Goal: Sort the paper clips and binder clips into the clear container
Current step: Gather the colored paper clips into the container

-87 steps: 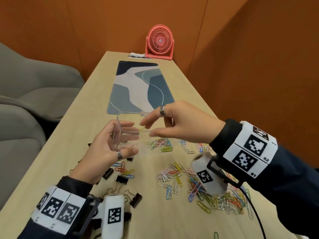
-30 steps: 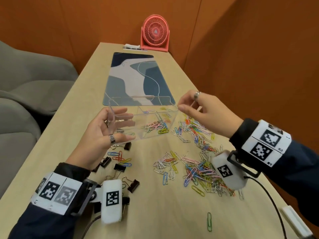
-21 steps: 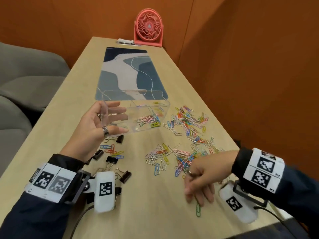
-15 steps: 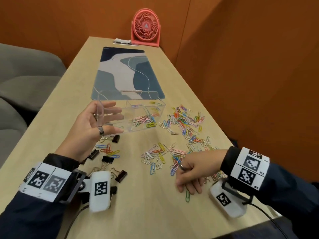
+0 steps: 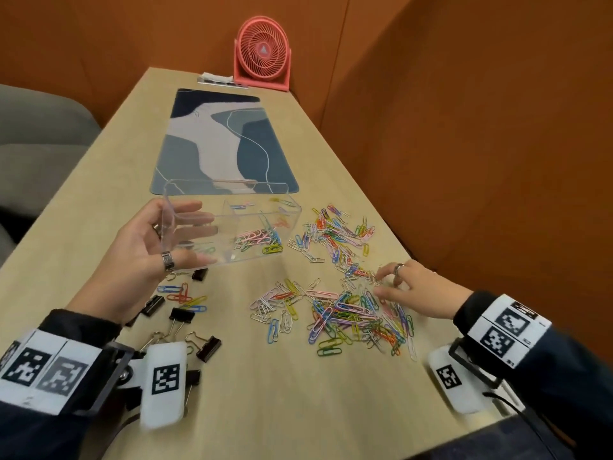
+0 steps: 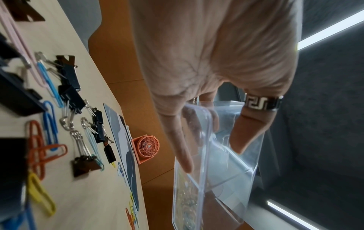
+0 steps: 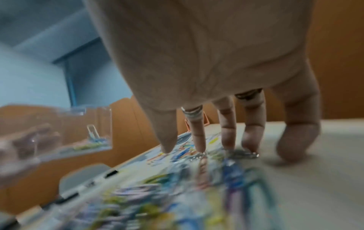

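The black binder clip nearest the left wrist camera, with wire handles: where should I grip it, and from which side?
Pinch the binder clip across its black body, from above. It seems to lie flat on the table, wire handles splayed left and body free on both sides.

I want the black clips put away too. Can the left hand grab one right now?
Probably not yet. The left hand is busy: it holds the clear container up off the table. The black binder clips lie uncovered just below it, so it must free its grip first.
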